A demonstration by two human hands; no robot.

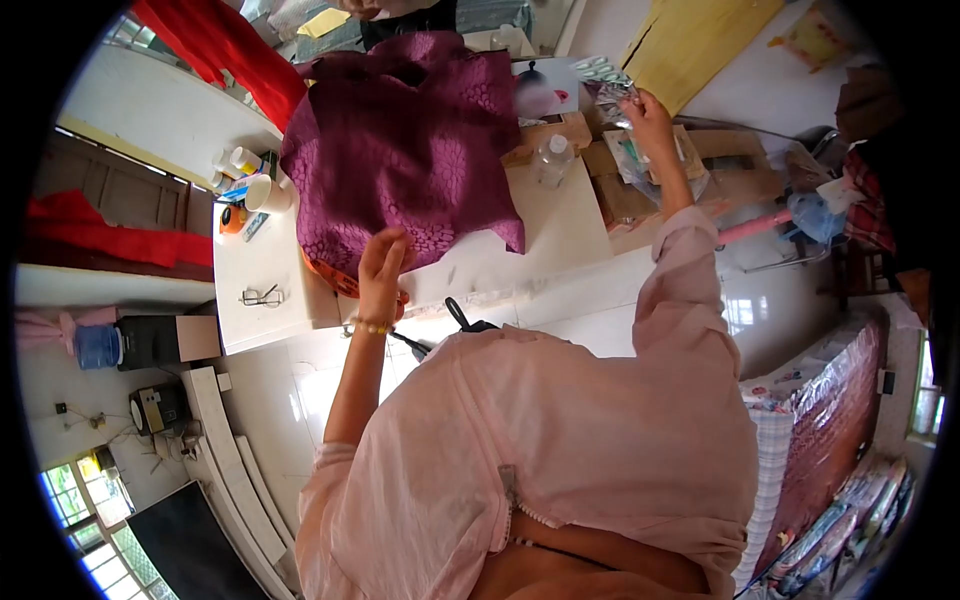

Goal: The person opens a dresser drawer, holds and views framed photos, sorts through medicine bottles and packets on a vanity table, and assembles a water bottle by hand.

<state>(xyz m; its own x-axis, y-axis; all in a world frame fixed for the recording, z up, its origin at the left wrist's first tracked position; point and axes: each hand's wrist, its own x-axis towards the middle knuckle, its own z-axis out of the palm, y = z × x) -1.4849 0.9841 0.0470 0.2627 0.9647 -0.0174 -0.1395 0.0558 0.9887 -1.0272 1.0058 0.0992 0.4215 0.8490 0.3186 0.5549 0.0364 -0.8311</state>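
Observation:
A purple garment piece (405,150) with a floral pattern lies spread over the white table and hangs toward its near edge. My left hand (382,268) is at the garment's lower edge, its fingers loosely bent and apart from the thumb, with nothing visible in it. An orange item with dark marks (332,274) lies partly hidden beside that wrist. Out to the far right, my right hand (650,125) has its fingers closed on a clear, shiny plastic packet (612,92). Exactly what the packet contains is too small to make out.
The white table (245,320) bears glasses (262,296), a cup (268,195), small bottles (243,160) and a clear bottle (553,160). Cardboard boxes (735,150) stand at the right. Another person's hand (375,8) shows at the top.

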